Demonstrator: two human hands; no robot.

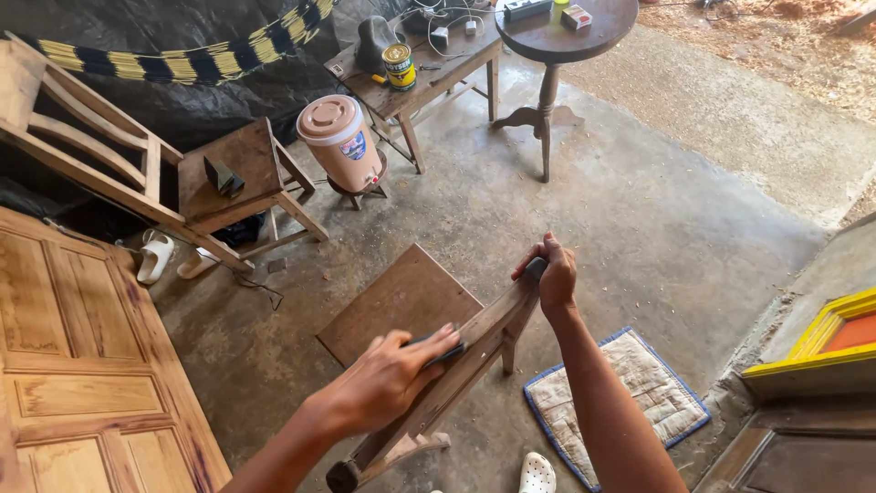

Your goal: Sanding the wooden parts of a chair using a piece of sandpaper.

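We press a dark sanding block (438,350) against the long brown wooden furniture rail (461,374) with our left hand (388,379), fingers closed over it. Our right hand (555,277) is clamped round the rail's far upper end. The rail runs from near-left, low, up to far-right, above the concrete floor (639,228). Its surface looks part-sanded, with bare stretches left.

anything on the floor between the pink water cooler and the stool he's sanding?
Head view: only bare concrete floor lies between the pink water cooler and the wooden stool. A dark cord lies off to the left, not between them.
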